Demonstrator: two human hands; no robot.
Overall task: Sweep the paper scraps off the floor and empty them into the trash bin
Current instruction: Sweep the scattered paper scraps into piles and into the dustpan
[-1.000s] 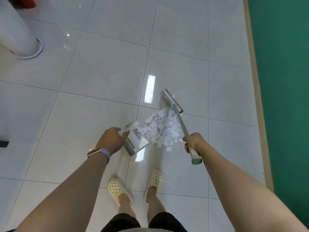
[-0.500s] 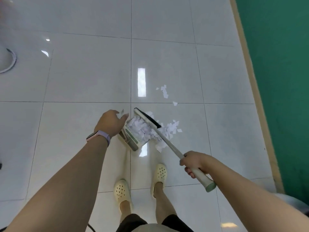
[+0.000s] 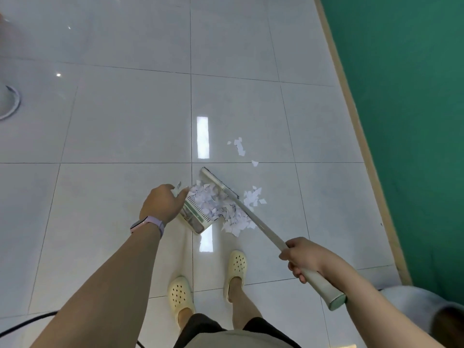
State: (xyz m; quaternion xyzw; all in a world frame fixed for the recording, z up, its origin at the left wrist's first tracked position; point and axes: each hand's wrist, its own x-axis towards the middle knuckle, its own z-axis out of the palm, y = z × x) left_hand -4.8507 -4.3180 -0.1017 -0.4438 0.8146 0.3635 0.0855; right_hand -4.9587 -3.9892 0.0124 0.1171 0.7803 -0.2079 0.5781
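The glossy pale grey tiled floor (image 3: pixel 125 136) fills the view much as it did half a second ago, with the green wall (image 3: pixel 406 96) along its right side. The long pale-handled broom with a dark bristle strip (image 3: pixel 253 219) lies at nearly the same slant as before, its head resting at the far edge of the white slotted plastic dustpan (image 3: pixel 198 214), which has not shifted. The right hand (image 3: pixel 302 257) is wrapped firmly round the broom's handle near its thick end, as before. The left hand (image 3: pixel 163 203) grips the dustpan's handle, fingers curled over it, a lilac wristband (image 3: pixel 148 223) on the wrist. Most of the white paper scraps (image 3: pixel 213 204) sit piled in the dustpan, spilling onto the floor beside the broom shaft; a small cluster lies just right of the broom head. A few stray scraps (image 3: pixel 239 146) remain farther out, unchanged. Two cream perforated clogs (image 3: pixel 180 297) stand below.
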